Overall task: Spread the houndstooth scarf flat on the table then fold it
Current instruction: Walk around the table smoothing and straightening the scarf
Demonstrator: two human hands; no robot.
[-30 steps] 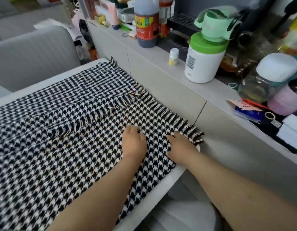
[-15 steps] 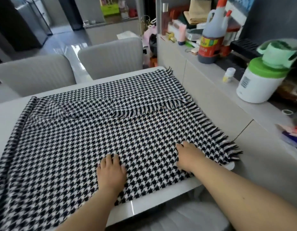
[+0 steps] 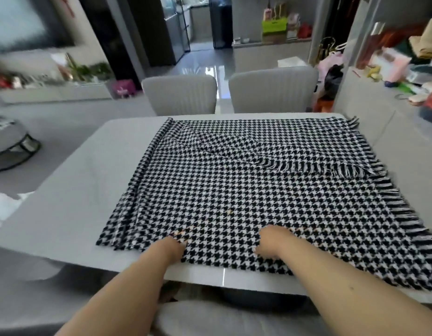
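The black-and-white houndstooth scarf (image 3: 246,190) lies spread over the white table (image 3: 72,207), doubled, with a fringed end (image 3: 319,168) folded diagonally across its far right part. More fringe runs down the right edge (image 3: 404,214). My left hand (image 3: 172,247) sits on the cloth near its front left part, fingers curled down into the fabric. My right hand (image 3: 273,241) rests on the scarf a little to the right, knuckles up and fingers bent into the cloth. The image is blurred, so the fingertips are hard to make out.
Two grey chairs (image 3: 181,95) (image 3: 273,90) stand at the table's far side. A cluttered counter (image 3: 389,98) runs along the right. The left part of the tabletop is bare of cloth. A round stool (image 3: 11,144) stands on the floor at the left.
The view has swung left and up. Both hands have slid left along the scarf's front part, and their fingers, flat before, now look curled.
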